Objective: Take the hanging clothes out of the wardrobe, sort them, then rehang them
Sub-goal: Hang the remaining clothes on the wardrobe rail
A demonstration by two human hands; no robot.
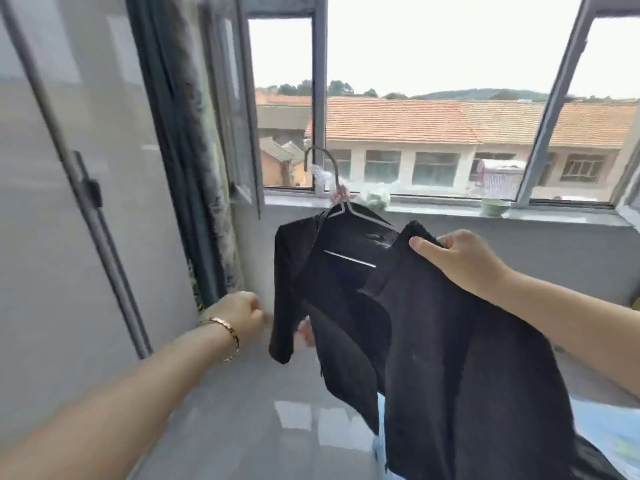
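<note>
A black jacket (353,292) hangs on a thin metal hanger (341,199) in mid-air in front of the window, its hook pointing up and left. My right hand (460,261) grips the jacket's right shoulder, thumb on top of the fabric. My left hand (242,313), with a gold bracelet on the wrist, is curled at the jacket's left sleeve (282,306). Its fingers pass behind the sleeve and show again on the far side. The lower jacket hangs down over something light blue.
A grey sliding wardrobe door (69,202) fills the left side, with a dark curtain (194,168) beside it. The window sill (433,211) carries a green bowl (495,206) and small items. Glossy grey floor (259,410) lies below; blue patterned fabric (609,434) lies at bottom right.
</note>
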